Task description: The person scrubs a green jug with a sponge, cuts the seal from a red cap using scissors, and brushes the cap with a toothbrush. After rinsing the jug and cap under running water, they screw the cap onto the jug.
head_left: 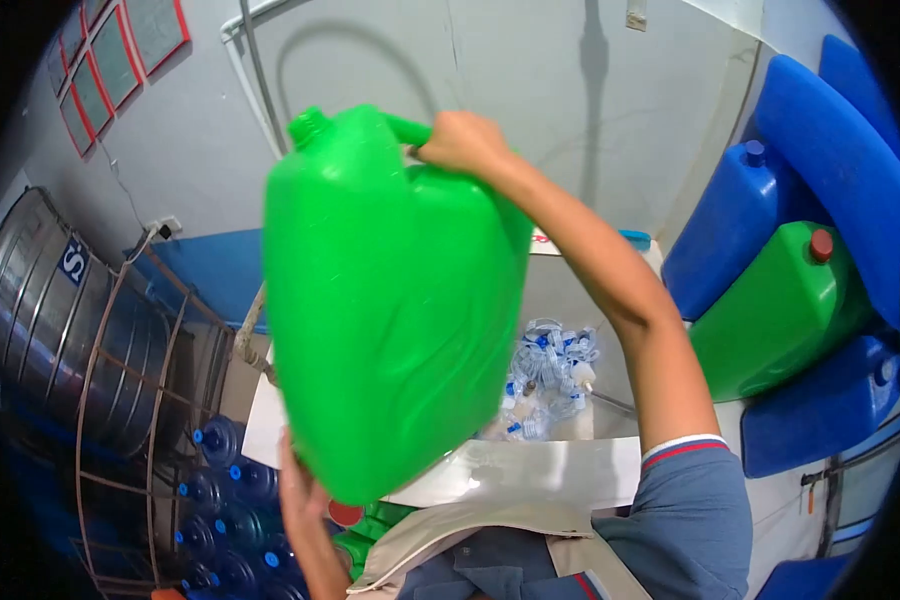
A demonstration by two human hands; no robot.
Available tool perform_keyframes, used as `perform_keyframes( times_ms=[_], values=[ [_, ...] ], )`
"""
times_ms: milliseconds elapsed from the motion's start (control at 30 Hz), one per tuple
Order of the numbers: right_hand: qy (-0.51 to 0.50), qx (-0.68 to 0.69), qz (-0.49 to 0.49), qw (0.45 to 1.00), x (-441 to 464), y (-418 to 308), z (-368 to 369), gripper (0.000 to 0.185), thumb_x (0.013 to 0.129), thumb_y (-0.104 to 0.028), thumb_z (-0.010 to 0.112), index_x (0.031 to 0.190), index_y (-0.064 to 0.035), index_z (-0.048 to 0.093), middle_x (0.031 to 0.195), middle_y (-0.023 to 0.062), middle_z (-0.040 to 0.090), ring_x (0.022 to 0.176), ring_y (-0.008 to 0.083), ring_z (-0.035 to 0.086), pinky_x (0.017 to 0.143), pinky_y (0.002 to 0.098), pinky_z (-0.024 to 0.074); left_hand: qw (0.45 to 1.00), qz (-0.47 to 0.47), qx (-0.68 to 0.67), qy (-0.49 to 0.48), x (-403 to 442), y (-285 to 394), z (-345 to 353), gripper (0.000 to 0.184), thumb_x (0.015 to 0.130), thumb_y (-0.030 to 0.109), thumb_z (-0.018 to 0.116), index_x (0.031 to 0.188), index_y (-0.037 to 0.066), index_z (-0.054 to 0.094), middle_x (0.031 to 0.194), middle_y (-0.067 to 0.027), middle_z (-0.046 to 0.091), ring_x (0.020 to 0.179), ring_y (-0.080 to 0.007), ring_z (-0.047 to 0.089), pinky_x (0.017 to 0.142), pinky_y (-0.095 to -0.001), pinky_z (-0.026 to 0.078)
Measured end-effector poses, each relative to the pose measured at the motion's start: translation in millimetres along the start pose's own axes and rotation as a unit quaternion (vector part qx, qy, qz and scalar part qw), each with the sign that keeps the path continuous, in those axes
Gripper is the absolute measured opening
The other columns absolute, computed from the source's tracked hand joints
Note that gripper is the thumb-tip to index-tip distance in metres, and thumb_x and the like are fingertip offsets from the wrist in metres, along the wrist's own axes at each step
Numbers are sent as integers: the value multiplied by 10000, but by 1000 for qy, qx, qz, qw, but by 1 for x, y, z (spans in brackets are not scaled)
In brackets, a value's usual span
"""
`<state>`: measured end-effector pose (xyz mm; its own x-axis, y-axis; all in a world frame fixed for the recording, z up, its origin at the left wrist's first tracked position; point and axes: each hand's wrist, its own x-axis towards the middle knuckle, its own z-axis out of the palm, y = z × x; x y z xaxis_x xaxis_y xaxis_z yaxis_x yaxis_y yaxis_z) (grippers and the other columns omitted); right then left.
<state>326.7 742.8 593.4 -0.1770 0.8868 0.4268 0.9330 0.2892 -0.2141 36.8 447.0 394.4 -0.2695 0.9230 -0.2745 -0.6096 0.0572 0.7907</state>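
A large bright green plastic jerry can (400,290) is held up in front of me, tilted, its uncapped-looking neck (311,127) at the upper left. My right hand (460,140) is closed around its top handle. Low on the left, my left hand (298,485) presses against the can's bottom edge, its fingers partly hidden behind the can. Behind and below it is a white basin (530,470) with a heap of clear plastic pieces and blue bits (550,360) inside. The can covers much of the basin.
Blue jerry cans (725,230) and a green one with a red-brown cap (785,310) stack on the right. Large blue water bottles (205,490) stand lower left, beside a rusty metal frame (95,370) and a steel tank (65,310). More green containers (380,520) sit near my waist.
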Motion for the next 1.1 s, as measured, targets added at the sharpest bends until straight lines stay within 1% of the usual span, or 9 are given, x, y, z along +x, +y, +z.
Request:
perform_keyframes(
  times_ms=[133,400,467,533,733,767,833,933,1100],
  values=[
    [32,67,43,996,-4,-8,-30,474,696,-471,656,844,-21,680,859,191,658,842,368,627,724,431,498,995,42,13,-93,2,47,24,507,924,426,438,1263,49,452,1219,-105,517,1112,-215,511,928,-350,440],
    [-3,144,61,988,-25,80,23,397,692,-405,632,820,-30,660,817,202,645,787,349,629,672,432,482,994,47,57,-80,23,22,24,537,924,430,428,1303,50,423,1244,-106,510,1140,-215,490,950,-338,389],
    [127,216,66,966,-55,153,63,359,782,-330,525,800,17,617,705,216,614,667,324,615,598,421,457,986,104,126,-39,16,53,53,530,925,419,428,1286,31,436,1219,-128,525,1104,-220,520,946,-324,391],
    [171,393,129,894,-121,196,85,438,899,-347,409,1077,21,568,1053,174,615,929,290,583,769,416,460,965,195,160,-73,15,70,97,505,925,373,435,1270,6,444,1183,-131,544,1072,-213,536,935,-301,391],
    [174,766,165,597,-272,225,158,455,904,-367,401,1132,4,533,1122,163,573,992,297,545,822,421,437,843,386,320,-194,13,59,212,507,904,366,465,1218,-32,447,1064,-206,575,962,-248,573,840,-334,435],
    [165,803,161,550,-287,222,170,458,905,-370,400,1141,2,527,1133,161,566,1002,298,539,831,422,433,792,440,369,-209,20,52,228,543,895,400,478,1215,-38,443,1067,-251,562,992,-321,561,862,-381,425],
    [141,855,154,475,-307,209,194,466,906,-376,398,1160,-4,515,1156,158,552,1023,300,526,848,423,425,726,428,470,-262,0,51,262,531,900,383,431,1274,6,411,1195,-222,504,1122,-277,495,966,-334,351],
    [111,887,149,423,-317,188,223,478,909,-386,394,1187,-12,498,1191,152,531,1054,303,507,875,426,413,743,382,391,-386,9,49,287,554,898,417,440,1271,6,423,1195,-211,507,1122,-284,493,978,-347,340],
    [93,908,141,383,-314,177,243,501,913,-402,388,1233,-25,468,1248,143,496,1107,308,476,919,430,393,856,392,301,-150,145,63,222,467,871,375,496,1160,9,530,1139,-109,562,1063,-221,525,896,-318,401]
  ],
)
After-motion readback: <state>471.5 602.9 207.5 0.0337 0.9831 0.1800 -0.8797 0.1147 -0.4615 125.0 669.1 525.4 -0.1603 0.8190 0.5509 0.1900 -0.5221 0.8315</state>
